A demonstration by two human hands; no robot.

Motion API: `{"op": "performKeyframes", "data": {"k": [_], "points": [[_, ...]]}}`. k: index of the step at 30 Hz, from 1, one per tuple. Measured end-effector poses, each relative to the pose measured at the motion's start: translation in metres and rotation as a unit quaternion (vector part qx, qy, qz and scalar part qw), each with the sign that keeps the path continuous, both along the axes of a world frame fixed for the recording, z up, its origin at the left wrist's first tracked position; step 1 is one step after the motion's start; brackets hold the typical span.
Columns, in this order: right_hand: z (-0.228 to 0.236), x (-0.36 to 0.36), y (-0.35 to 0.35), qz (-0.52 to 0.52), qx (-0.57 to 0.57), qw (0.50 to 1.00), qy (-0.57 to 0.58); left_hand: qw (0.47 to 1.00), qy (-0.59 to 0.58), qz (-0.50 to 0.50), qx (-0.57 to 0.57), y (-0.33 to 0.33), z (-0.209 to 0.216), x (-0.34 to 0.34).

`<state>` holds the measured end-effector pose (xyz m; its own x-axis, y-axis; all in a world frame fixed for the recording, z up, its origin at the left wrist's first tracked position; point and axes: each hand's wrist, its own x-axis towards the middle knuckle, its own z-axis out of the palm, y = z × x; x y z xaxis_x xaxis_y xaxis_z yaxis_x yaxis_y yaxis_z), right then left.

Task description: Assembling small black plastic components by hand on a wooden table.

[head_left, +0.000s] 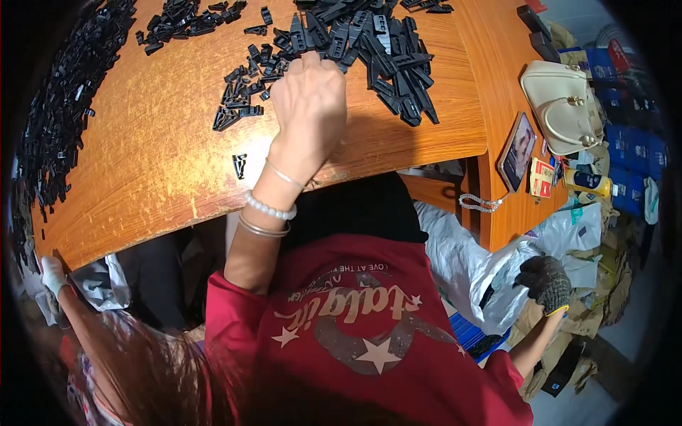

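The bare left hand [310, 91] bends over long black plastic pieces [395, 65], heaped on the brown wooden tabletop [160, 149] perhaps for easy reach; its grip is hidden. The grey-gloved right hand [544, 282], well apart, is beside a white plastic sack [463, 250], grip unclear.

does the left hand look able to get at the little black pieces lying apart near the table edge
Probably yes: the left hand is close by, and wooden tabletop shows between it and the little black pieces. Its fingertips are hidden, so whether they hold something is unclear.
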<state>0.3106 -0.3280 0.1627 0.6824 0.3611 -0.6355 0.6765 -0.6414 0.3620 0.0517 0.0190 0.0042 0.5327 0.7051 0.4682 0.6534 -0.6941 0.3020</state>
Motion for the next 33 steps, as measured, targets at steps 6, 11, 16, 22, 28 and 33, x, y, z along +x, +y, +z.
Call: {"op": "performKeyframes", "data": {"k": [6,11,16,22,28,33], "points": [[-0.028,-0.032,0.073,0.199,0.361,0.91,0.041,0.996,-0.062,-0.048,-0.053,-0.043,0.014,-0.034],[-0.047,-0.077,0.155,0.208,0.426,0.861,0.186,0.984,-0.11,-0.107,-0.087,-0.064,0.005,-0.051],[-0.031,-0.034,0.118,0.083,0.513,0.837,0.172,0.982,-0.13,-0.074,-0.116,-0.056,0.005,-0.059],[-0.009,-0.008,-0.041,-0.244,0.441,0.862,-0.046,0.971,-0.151,-0.152,-0.103,-0.054,0.0,-0.029],[-0.049,0.024,-0.122,-0.247,0.136,0.958,0.051,0.966,-0.158,-0.146,-0.147,-0.05,-0.003,-0.028],[-0.068,0.05,-0.118,-0.22,0.311,0.923,0.06,0.969,-0.152,-0.136,-0.142,-0.049,-0.002,-0.035]]}}
